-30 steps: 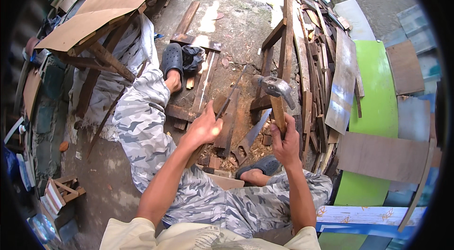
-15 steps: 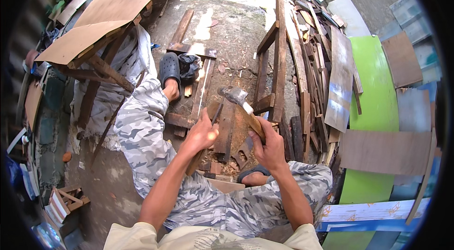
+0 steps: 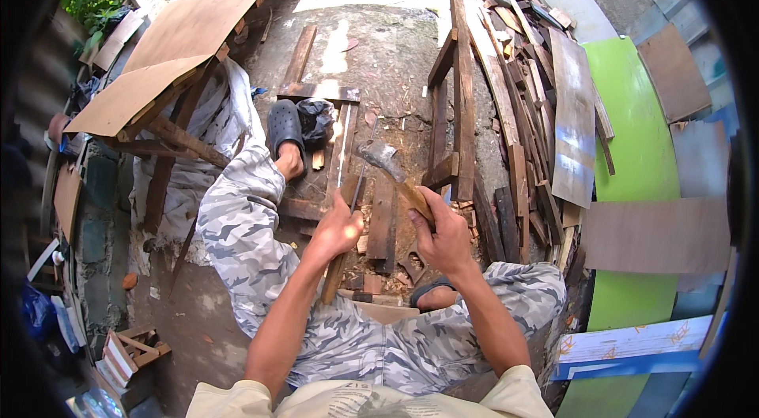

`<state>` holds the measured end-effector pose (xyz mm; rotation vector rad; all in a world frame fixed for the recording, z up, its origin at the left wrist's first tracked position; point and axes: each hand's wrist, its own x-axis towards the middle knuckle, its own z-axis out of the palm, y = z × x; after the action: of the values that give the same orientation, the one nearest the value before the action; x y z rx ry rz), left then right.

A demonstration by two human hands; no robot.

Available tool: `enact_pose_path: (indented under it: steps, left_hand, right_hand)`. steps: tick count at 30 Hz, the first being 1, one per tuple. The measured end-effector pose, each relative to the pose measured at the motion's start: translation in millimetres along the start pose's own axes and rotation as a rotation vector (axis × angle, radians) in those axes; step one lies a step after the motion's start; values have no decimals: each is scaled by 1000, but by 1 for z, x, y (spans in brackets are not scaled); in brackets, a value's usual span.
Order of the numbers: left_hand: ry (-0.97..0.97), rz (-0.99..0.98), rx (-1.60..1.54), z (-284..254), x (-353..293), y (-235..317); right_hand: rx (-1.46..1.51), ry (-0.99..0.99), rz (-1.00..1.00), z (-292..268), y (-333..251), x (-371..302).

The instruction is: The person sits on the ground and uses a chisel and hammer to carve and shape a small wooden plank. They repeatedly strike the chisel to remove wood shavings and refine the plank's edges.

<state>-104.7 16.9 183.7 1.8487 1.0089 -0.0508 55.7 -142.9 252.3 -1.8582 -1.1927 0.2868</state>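
My left hand (image 3: 338, 230) is closed around a narrow wooden strip (image 3: 334, 279) that slants down toward my lap. From the top of the same fist sticks a thin dark rod or blade (image 3: 359, 190); its exact kind is unclear. In my right hand (image 3: 444, 235) is a hammer, gripped by its wooden handle (image 3: 413, 197). The worn metal hammer head (image 3: 378, 154) hangs in the air ahead of my left fist, apart from the rod. Under my hands a dark wooden board (image 3: 383, 216) lies on the ground, with a small notched piece (image 3: 413, 266) beside it.
An upright wooden frame (image 3: 462, 102) stands ahead to the right, beside a pile of scrap wood (image 3: 522, 94). Sheets of plywood and a green panel (image 3: 636, 110) lie at the far right. A plywood-topped bench (image 3: 190, 15) is on the left. My sandalled foot (image 3: 285, 129) rests near a black bag (image 3: 316, 119).
The hammer head has shifted a little to the left, closer to my left fist. Both hands keep their grips, and the whole view has turned slightly.
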Motion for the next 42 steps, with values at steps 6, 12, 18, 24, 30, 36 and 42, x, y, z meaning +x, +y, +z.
enact_pose_path:
  steps: [6, 12, 18, 24, 30, 36, 42]
  left_hand:
    - [89, 98, 16, 19, -3, -10]
    - [73, -47, 8, 28, -13, 5]
    - [43, -141, -27, 33, -36, 44]
    - [65, -134, 46, 47, -41, 44]
    - [94, -165, 58, 45, -41, 49]
    - [132, -170, 20, 46, -45, 46]
    - [154, -124, 4, 47, -45, 36]
  right_hand:
    - [-77, -19, 59, 4, 9, -7]
    - [4, -2, 177, 9, 12, -10]
    - [268, -1, 482, 52, 49, -13]
    - [600, 72, 607, 76, 43, -9]
    - [623, 65, 564, 77, 36, -14]
    - [638, 9, 606, 82, 32, -17]
    - [691, 93, 548, 93, 33, -23]
